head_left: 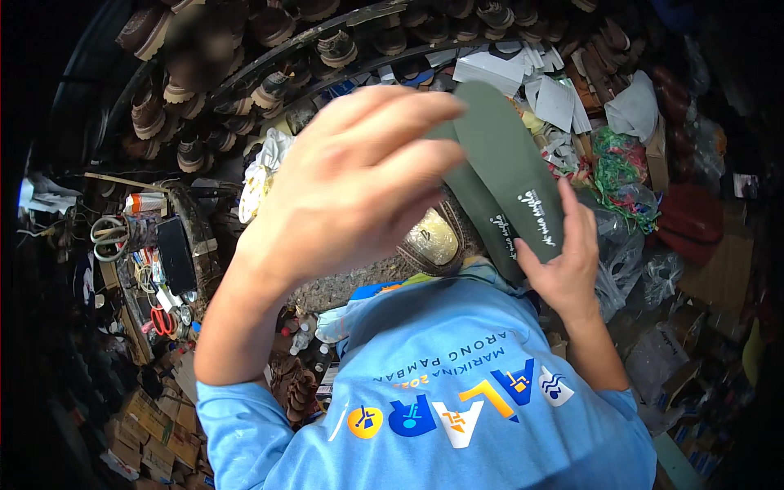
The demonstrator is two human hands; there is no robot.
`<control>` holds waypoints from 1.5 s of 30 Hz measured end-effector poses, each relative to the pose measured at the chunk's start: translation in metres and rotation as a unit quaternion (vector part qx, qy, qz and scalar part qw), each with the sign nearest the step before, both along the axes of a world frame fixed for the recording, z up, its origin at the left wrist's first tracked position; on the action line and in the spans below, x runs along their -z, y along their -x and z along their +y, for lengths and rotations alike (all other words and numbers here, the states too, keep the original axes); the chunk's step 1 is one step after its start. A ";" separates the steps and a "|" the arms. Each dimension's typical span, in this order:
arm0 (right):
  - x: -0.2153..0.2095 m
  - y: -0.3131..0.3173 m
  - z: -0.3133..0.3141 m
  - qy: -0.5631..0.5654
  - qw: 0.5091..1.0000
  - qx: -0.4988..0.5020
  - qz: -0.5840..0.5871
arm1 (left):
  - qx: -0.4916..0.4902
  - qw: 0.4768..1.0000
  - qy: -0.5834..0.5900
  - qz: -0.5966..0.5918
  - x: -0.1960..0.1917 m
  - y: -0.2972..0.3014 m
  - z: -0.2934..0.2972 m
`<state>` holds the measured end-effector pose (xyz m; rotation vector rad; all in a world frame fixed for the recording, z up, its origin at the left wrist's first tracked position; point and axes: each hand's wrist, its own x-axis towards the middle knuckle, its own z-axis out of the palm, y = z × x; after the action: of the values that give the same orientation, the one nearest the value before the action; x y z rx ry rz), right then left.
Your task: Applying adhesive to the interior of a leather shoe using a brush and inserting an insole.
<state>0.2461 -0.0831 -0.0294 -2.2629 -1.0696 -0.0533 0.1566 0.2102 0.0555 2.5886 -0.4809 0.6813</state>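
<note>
A pair of dark green insoles [500,147] stands upright in front of me, one partly overlapping the other. My right hand [565,265] grips them near the heel end, thumb on the face and fingers along the outer edge. Raised close to the camera, my left hand [359,175] is slightly blurred. Its fingers are loosely bent and apart, with the tips beside the toe end of the insoles; the thumb is hidden and I see nothing held. Below them a dark shoe [441,237] with a shiny, pale yellowish inside lies by my lap, partly covered by my left hand.
Rows of shoes [336,49] fill racks at the far left. On the left are scissors [109,238], a dark flat phone-like object [174,255] and red-handled scissors [162,321]. Green netting [618,167], plastic bags [616,269] and paper scraps [551,102] crowd the right.
</note>
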 end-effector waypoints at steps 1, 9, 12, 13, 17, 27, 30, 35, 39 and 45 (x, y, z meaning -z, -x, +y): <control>-0.013 -0.003 0.002 -0.006 1.000 -0.001 -0.011 | 0.030 0.999 -0.012 0.026 -0.005 -0.006 -0.007; -0.024 -0.014 0.010 0.013 1.000 -0.007 -0.013 | 0.091 0.991 -0.061 0.072 0.017 -0.043 -0.019; -0.037 0.000 0.013 -0.092 0.992 -0.072 0.045 | 0.111 0.984 -0.142 0.004 0.003 -0.038 -0.017; -0.040 0.004 0.019 -0.178 0.974 -0.125 0.070 | 0.110 0.984 -0.141 0.006 -0.002 -0.037 -0.013; -0.028 0.013 0.059 -0.453 0.834 -0.217 0.226 | 0.079 0.985 -0.096 0.119 -0.027 -0.018 0.035; 0.017 0.023 0.069 -0.061 0.948 -0.204 0.235 | -0.056 0.958 0.183 0.212 -0.067 0.059 0.165; 0.014 0.019 0.077 -0.096 0.952 -0.213 0.198 | 0.083 0.959 -0.046 0.267 -0.072 0.033 0.132; 0.010 0.026 0.083 -0.055 0.974 -0.065 0.210 | 0.114 0.951 -0.208 0.200 -0.025 -0.004 0.066; 0.004 0.029 0.087 -0.018 0.978 -0.049 0.200 | 0.094 0.948 -0.242 0.183 -0.019 -0.012 0.026; 0.009 0.029 0.082 -0.017 0.979 -0.059 0.193 | 0.177 0.947 -0.112 0.244 0.029 -0.014 0.027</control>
<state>0.2171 -0.0010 -0.0387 -2.0609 -0.9785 0.3969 0.1708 0.2374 0.0261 2.6395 -0.8628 -0.1476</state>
